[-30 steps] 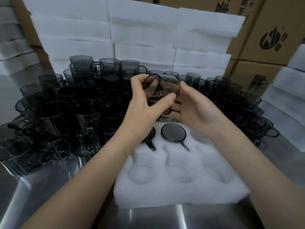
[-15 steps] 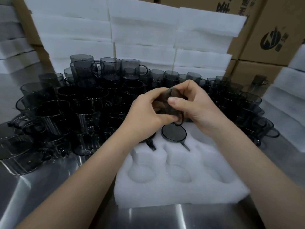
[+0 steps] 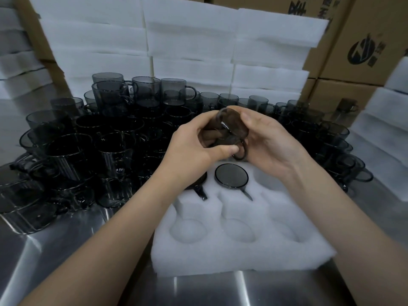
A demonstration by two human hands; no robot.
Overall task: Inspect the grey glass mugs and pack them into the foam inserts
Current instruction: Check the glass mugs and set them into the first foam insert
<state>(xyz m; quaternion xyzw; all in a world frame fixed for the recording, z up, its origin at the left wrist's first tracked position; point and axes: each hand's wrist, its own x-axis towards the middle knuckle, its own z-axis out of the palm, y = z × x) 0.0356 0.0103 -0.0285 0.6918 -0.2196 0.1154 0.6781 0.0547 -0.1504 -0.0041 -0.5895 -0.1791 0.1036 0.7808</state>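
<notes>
1. A steel table [image 3: 55, 257] fills the lower view and bears everything below.
2. Stacks of white foam [image 3: 189, 40] stand along the back, with more at the far left and far right.
3. Cardboard boxes [image 3: 364, 40] are piled behind the foam at the upper right.
4. A crowd of grey mugs [image 3: 110, 133] stands on the table from the left edge round behind the hands to the right. Some are stacked two high at the back left.
5. A foam insert [image 3: 242, 250] lies on the table nearest the viewer. The three round pockets of its front row and the right pocket of its back row show bare foam.
6. The left hand [image 3: 194, 149] grips the held mug from the left, fingers curled round its wall and thumb pressed to its lower side by the handle.
7. The right hand [image 3: 269, 140] cups it from the right, thumb on top. Its fingers lie behind the glass, so I cannot tell their spread.
8. The held mug [image 3: 229, 127] is tilted in the air between both hands, above the insert's back row, with its handle loop hanging low.
9. A packed mug [image 3: 231, 175] sits base-up in the back middle pocket, handle towards the viewer.
10. Another mug [image 3: 199, 184] sits in the back left pocket, mostly hidden by the left wrist.
</notes>
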